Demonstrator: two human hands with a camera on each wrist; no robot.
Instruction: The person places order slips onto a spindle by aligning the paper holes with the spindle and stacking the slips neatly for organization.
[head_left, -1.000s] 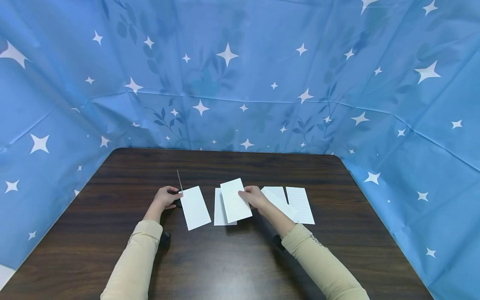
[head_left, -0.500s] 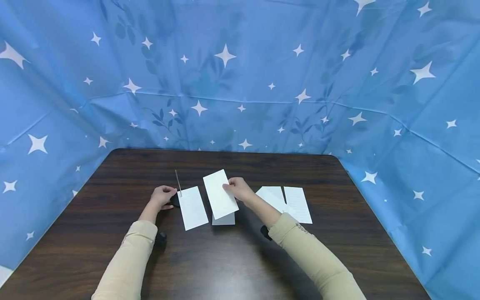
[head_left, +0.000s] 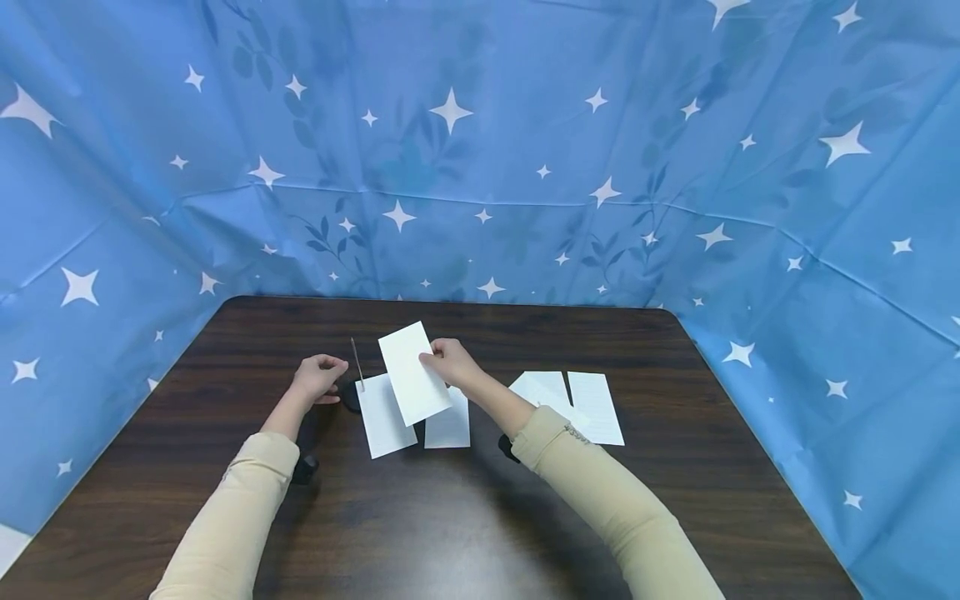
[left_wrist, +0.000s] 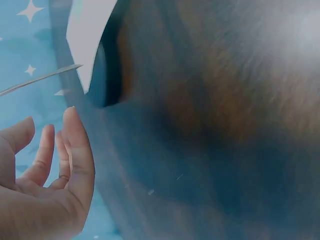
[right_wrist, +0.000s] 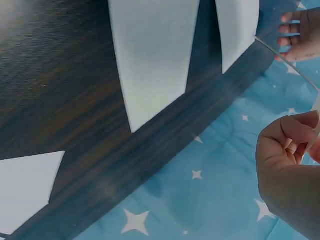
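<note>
My right hand [head_left: 450, 360] pinches the right edge of a white paper slip [head_left: 411, 379], lifted and tilted over the table. It partly covers a slip with faint lines [head_left: 384, 429] at the left and another slip [head_left: 447, 429] beside it. A receipt spike's thin upright pin [head_left: 357, 360] rises at the left slip's top left corner, above a dark round base [head_left: 349, 397]. My left hand [head_left: 318, 379] hovers just left of the spike, holding nothing. In the left wrist view, its fingers [left_wrist: 81, 160] are loosely bent and apart from the pin.
Two more white slips, one slanted [head_left: 547, 392] and one straight [head_left: 597, 408], lie right of my right forearm. The dark wood table [head_left: 465, 533] reaches back to a blue curtain [head_left: 480, 167] with white stars.
My right hand has carried its slip left and up, from over the middle slip to near the spike. The left hand has let go by the spike and drawn back slightly left.
</note>
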